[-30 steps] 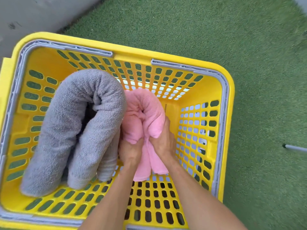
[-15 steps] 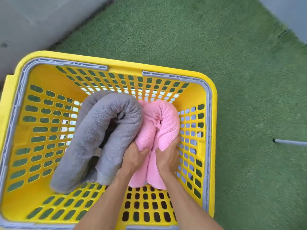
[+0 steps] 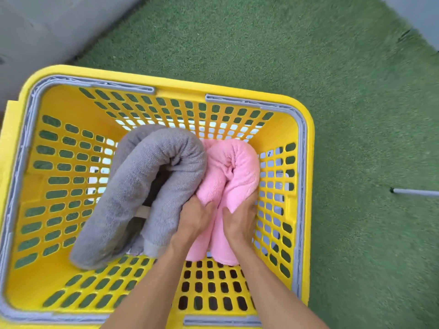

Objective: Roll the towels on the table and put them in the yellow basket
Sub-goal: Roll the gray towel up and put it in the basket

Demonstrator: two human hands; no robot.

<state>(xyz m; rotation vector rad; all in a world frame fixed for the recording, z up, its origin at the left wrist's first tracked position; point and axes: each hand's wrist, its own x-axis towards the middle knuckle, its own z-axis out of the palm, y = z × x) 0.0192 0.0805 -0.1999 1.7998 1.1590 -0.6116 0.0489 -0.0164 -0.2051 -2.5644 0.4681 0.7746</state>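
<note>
1. A yellow plastic basket [image 3: 237,91] with slotted walls and a grey rim band stands on green artificial turf [image 3: 261,43]; the head view looks straight down into it.
2. Inside, a pink fleecy rolled towel [image 3: 240,167] is bent double into an arch, its fold at the 12 o'clock end and its two loose ends pointing toward 6 o'clock, resting on the perforated floor.
3. The left hand [image 3: 197,218] clasps the left leg of the pink roll from the 9 o'clock side; its fingers wrap round the fabric and are mostly hidden beneath it, the thumb lying on top.
4. The right hand [image 3: 240,218] clasps the right leg from the 3 o'clock side, fingers curled round the fleece, between the roll and the basket's right wall.
5. The pink towel rises toward 12 o'clock from both hands, and its ends stick out below the wrists toward 6 o'clock.
6. A grey terry rolled towel [image 3: 152,186], thicker and also bent into an arch, lies at 9 o'clock of the pink one and touches it along the fold; its ends splay toward 7 o'clock on the basket floor.
7. The left wrist presses against the right leg of the grey roll.
8. On the turf at 3 o'clock of the basket, well apart, lies a thin grey rod [image 3: 413,192], cut off by the frame edge.
9. A pale grey wall [image 3: 47,24] runs along the turf at 10 o'clock.
</note>
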